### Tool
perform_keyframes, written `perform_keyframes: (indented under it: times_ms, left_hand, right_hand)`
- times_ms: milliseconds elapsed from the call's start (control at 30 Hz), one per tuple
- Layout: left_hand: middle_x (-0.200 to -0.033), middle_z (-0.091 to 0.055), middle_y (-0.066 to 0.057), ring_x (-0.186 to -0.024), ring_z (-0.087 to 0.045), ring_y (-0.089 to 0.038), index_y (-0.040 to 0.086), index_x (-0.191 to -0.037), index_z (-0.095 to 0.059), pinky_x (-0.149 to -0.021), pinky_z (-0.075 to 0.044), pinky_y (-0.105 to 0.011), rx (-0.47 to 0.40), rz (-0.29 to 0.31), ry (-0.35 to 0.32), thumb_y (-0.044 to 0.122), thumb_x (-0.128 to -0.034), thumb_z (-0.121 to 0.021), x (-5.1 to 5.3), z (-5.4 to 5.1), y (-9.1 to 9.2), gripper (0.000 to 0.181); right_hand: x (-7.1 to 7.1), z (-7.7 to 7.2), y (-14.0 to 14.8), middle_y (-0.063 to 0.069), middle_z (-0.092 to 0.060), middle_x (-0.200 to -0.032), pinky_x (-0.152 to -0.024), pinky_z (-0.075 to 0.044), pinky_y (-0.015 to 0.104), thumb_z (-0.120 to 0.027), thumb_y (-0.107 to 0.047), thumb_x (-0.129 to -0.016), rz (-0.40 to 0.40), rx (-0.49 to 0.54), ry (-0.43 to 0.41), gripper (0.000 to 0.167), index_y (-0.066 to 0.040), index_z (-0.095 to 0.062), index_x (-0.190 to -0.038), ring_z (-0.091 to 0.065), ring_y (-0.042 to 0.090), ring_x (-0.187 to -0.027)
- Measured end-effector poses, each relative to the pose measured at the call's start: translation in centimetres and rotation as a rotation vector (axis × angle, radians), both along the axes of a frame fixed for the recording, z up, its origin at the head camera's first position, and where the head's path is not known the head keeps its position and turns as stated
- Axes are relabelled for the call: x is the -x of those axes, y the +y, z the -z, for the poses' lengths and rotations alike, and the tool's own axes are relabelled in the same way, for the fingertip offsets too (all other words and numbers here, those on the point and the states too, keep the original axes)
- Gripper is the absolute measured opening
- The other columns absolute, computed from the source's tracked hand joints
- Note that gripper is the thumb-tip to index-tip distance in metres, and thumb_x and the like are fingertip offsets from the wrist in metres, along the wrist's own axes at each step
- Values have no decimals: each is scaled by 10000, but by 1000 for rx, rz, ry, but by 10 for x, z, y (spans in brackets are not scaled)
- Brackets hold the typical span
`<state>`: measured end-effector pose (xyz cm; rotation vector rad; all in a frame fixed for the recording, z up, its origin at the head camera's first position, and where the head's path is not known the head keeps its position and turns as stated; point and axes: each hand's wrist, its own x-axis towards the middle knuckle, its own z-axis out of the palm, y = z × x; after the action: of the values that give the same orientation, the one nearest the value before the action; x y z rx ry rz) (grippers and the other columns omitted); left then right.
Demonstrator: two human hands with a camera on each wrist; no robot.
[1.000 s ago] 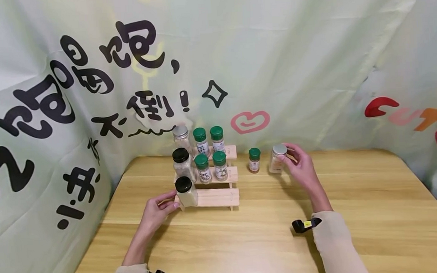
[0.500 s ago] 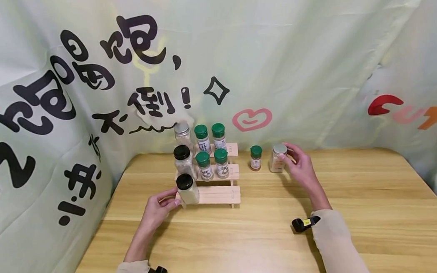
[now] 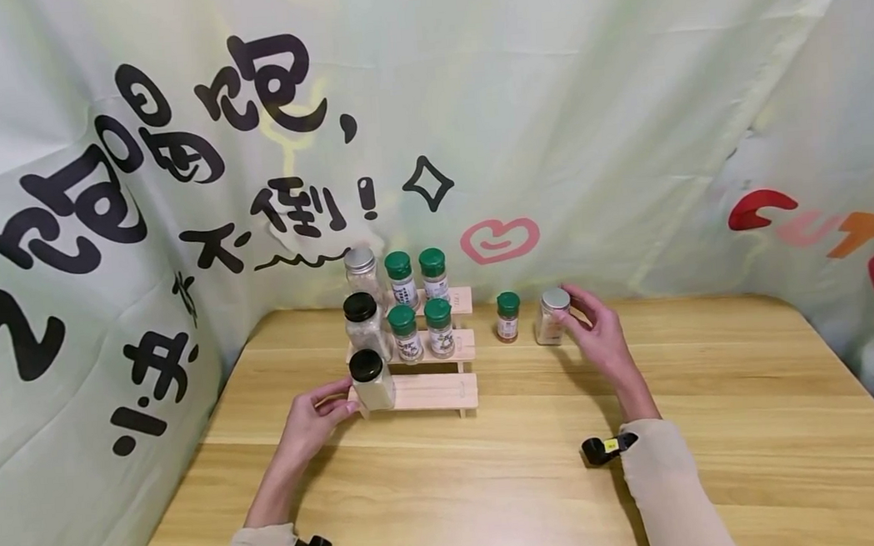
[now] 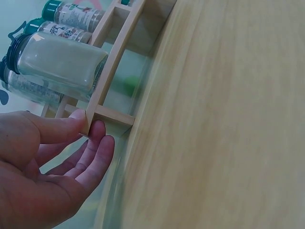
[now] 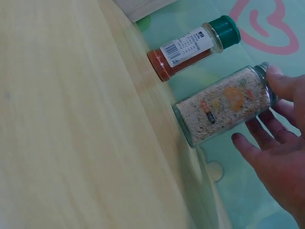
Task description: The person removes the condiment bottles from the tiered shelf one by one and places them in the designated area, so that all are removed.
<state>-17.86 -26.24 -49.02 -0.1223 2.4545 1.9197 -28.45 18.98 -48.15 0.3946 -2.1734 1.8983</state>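
Observation:
My left hand (image 3: 312, 421) pinches the left end of the lowest step of a three-step wooden rack (image 3: 438, 392) between thumb and fingers. On that step, close to the fingertips, stands a black-lidded jar (image 3: 375, 391) of pale contents. My right hand (image 3: 600, 334) grips a silver-lidded jar (image 3: 549, 330) near its lid, with the jar upright on the table. Coarse pale seasoning (image 5: 221, 107) fills that glass jar in the right wrist view. Just left of it stands a small green-capped bottle (image 5: 193, 47) of reddish powder, apart from the hand.
The middle step bears another black-lidded jar (image 3: 366, 336) and two green-capped bottles (image 3: 441, 339). On the top step stand a silver-lidded jar (image 3: 362, 279) and two more green-capped bottles. A printed curtain (image 3: 608, 129) hangs behind the wooden table (image 3: 451, 506).

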Motion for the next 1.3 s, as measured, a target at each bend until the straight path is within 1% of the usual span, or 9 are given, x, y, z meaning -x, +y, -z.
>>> perform_keyframes:
  times_ms: [100,167,333,433,700,833,1067,1200,1300]
  left_hand:
    - [-1365,-609,-269,-1080,-694,-301,-94,-1362,-599,-852,-577,-218,5,-2,2,-50,-933,-715,0,-1,0,446]
    - [-1369,-609,-263,-1082,-694,-295,-90,-1364,-599,-856,-574,-216,13,1,2,-40,-934,-719,0,-1,0,449]
    - [-1357,-621,-254,-1067,-701,-270,-75,-1365,-606,-861,-572,-218,34,7,-1,-24,-928,-733,1,2,-2,458]
    - [-1345,-628,-254,-1054,-703,-251,-68,-1364,-611,-856,-573,-217,35,4,-5,-22,-926,-736,1,3,-3,458]
    - [-1362,-607,-276,-1019,-709,-193,-103,-1360,-593,-846,-579,-211,25,16,12,-34,-933,-723,1,2,-4,452]
    - [-1357,-615,-267,-1014,-712,-194,-95,-1359,-601,-842,-578,-209,21,15,9,-36,-929,-727,1,2,-2,452]
    - [-1318,-618,-313,-1039,-707,-233,-129,-1353,-585,-845,-580,-215,4,22,21,-65,-937,-700,0,2,-2,436]
    - [-1332,-611,-311,-1028,-706,-194,-130,-1354,-583,-849,-581,-215,-3,22,19,-69,-941,-691,0,1,-2,432]
    - [-1341,-606,-310,-1045,-705,-224,-127,-1359,-580,-853,-581,-218,-7,21,12,-66,-940,-695,-1,1,-2,438]
  right_hand:
    - [-2,-6,2,252,-479,-1503,-1031,-461,158,-663,-59,-1005,36,13,4,548,56,-458,-1499,-444,389,-1395]
    - [-4,-11,3,226,-523,-1467,-1033,-470,174,-670,-77,-1004,82,23,4,513,58,-498,-1468,-487,340,-1367]
    - [-11,-24,2,166,-634,-1330,-960,-488,151,-685,-133,-1004,192,30,14,416,62,-598,-1361,-601,155,-1212]
    - [-18,-33,-3,191,-655,-1282,-919,-505,148,-691,-131,-1000,210,49,31,386,67,-621,-1324,-625,91,-1140]
    - [-36,-50,-25,254,-667,-1199,-877,-541,166,-676,-95,-1005,121,54,82,328,79,-634,-1279,-657,97,-1059]
    - [-42,-53,-34,251,-682,-1175,-874,-551,172,-667,-94,-1011,75,46,102,293,68,-644,-1254,-664,117,-1048]
    - [-52,-56,-54,235,-679,-1165,-869,-564,197,-664,-62,-1006,-26,23,119,244,48,-653,-1225,-667,152,-1040]
    - [-58,-59,-65,196,-678,-1170,-866,-573,214,-669,-30,-995,-73,25,138,243,77,-649,-1212,-666,242,-1058]
    - [-63,-62,-72,195,-677,-1165,-864,-581,232,-673,1,-983,-98,32,158,223,78,-657,-1191,-664,324,-1058]
